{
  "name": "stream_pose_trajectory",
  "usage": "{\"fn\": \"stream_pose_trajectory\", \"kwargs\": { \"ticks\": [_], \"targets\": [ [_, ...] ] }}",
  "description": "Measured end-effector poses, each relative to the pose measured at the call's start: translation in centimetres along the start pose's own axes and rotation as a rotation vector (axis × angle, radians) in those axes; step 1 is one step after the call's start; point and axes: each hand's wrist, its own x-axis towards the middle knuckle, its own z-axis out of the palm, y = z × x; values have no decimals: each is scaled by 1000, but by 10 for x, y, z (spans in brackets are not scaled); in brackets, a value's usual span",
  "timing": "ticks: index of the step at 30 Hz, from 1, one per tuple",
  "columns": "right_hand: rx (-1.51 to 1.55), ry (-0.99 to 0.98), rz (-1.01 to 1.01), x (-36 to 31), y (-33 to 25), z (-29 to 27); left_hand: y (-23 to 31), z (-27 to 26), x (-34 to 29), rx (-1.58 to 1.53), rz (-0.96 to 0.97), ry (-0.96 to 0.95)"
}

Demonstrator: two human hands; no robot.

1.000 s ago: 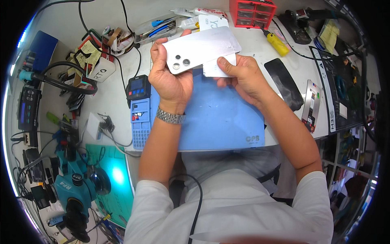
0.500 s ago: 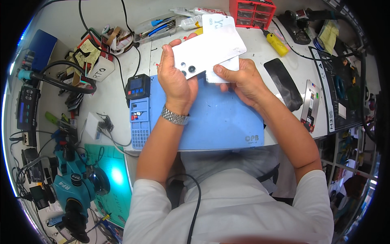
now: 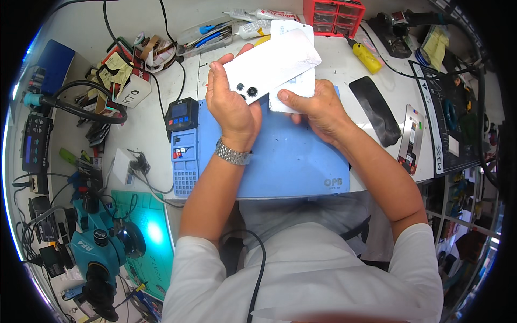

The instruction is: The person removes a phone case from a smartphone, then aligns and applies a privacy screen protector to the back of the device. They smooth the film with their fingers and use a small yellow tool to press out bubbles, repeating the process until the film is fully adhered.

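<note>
My left hand [image 3: 231, 102] is wrapped round the lower left end of a white phone [image 3: 274, 62], its back turned up. Dark round camera lenses show at that end, near the palm. Behind the phone is a white phone-sized panel [image 3: 277, 102] with faint print, its thin kind not clear. My right hand [image 3: 315, 105] pinches this panel's near end, the thumb on top and the fingers underneath. The phone lies slantwise across the panel and hides its middle. Both are held in the air above the far edge of a blue mat [image 3: 291, 156].
A black phone-shaped piece [image 3: 375, 110] and a metal phone frame [image 3: 411, 140] lie to the right. A small black device [image 3: 183, 114] with a screen stands left of the mat. A red drawer box [image 3: 334, 17] is at the back, a teal microscope [image 3: 99, 245] at lower left.
The phone has shifted slightly left and tilted, so its lenses look darker and more of the panel shows. Both hands keep their grips.
</note>
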Motion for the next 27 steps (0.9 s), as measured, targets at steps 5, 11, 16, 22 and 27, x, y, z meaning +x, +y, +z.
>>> {"fn": "stream_pose_trajectory", "kwargs": {
  "ticks": [5,11,16,22,27],
  "targets": [
    [-24,134,-15,3,-4,0,-2,0,-2,-17,-13,9],
    [-232,234,-182,3,-25,-10,-4,-10,1,276,-9,-38],
    [-582,266,-437,2,-30,-26,-4,-13,3,804,209,-320],
    [-880,250,-830,15,-16,-34,-10,-8,-4,970,445,-321],
    [-868,187,-896,12,-16,-31,-9,1,-10,893,485,-252]
  ]
}}
